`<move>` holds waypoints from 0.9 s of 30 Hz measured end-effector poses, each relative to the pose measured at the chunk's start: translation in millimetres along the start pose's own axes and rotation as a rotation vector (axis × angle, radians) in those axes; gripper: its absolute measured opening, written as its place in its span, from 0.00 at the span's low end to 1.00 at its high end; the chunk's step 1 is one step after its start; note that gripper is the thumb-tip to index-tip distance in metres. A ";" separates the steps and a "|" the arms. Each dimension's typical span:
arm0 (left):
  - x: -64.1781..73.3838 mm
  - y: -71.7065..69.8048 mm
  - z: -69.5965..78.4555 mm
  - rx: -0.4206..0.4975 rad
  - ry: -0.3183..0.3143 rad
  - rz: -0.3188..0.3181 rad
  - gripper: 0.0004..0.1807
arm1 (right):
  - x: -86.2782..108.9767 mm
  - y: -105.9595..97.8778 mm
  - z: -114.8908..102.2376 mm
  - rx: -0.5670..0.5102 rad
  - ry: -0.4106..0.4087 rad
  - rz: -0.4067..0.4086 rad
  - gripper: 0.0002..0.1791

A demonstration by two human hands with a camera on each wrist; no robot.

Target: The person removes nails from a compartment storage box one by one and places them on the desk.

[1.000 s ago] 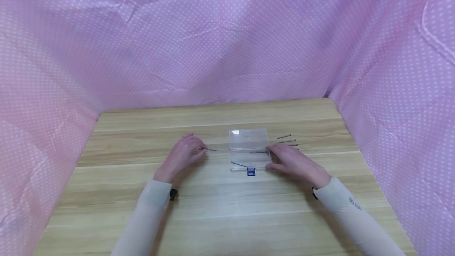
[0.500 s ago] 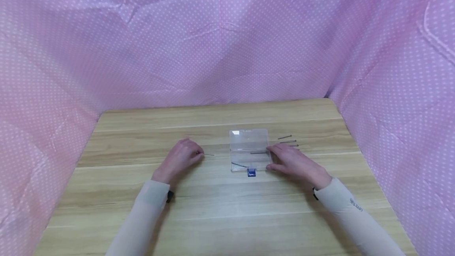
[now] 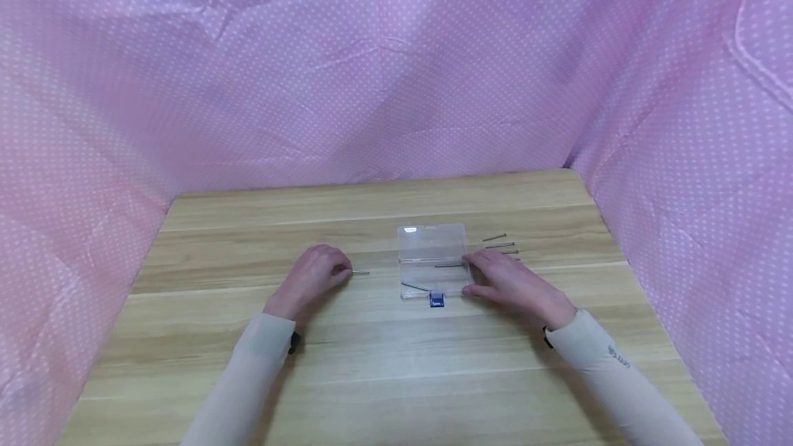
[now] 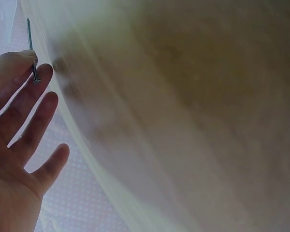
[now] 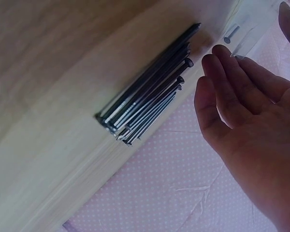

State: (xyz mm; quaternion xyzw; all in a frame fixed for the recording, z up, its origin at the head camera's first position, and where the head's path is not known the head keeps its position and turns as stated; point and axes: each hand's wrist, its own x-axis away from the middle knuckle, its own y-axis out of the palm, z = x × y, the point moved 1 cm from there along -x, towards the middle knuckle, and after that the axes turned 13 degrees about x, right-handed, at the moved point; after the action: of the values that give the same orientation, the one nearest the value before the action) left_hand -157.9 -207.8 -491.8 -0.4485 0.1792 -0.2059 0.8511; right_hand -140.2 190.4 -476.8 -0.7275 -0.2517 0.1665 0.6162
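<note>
My left hand (image 3: 312, 277) pinches a thin steel nail (image 4: 30, 36) between thumb and index finger, low over the table left of the box. In the left wrist view its head is down by the fingertips, its point is up, and the other fingers are spread. My right hand (image 3: 508, 284) holds the right side of an open clear plastic box (image 3: 431, 243), thumb at the near corner and fingers farther back. Inside the box lie a nail (image 3: 447, 266) near the hinge and another nail (image 3: 414, 287) by the front wall.
Several loose nails (image 5: 145, 92) lie in a bunch on the wooden table (image 3: 396, 377), just right of the box and partly behind my right hand. A blue tag (image 3: 436, 300) sits at the box's front edge. Pink dotted cloth (image 3: 372, 88) surrounds the table.
My left hand has drawn back slightly to the left and toward me with the nail, its fingers more gathered. The right hand and the box stay in place.
</note>
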 end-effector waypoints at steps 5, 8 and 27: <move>2.0 0.2 -0.1 0.030 -0.058 -0.009 0.03 | -0.4 -0.7 -0.8 -0.001 0.000 -0.007 0.35; 3.0 0.2 0.6 0.029 -0.065 -0.010 0.03 | -0.3 -0.8 -0.8 -0.005 0.002 -0.013 0.36; 4.5 0.9 3.0 0.028 -0.049 -0.037 0.10 | -1.3 0.0 0.2 -0.014 0.007 -0.023 0.37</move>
State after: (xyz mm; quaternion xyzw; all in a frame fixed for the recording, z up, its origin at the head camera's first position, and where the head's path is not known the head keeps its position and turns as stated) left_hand -152.4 -207.6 -491.5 -0.4446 0.1467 -0.2132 0.8575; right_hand -141.4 189.8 -476.8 -0.7293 -0.2591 0.1553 0.6139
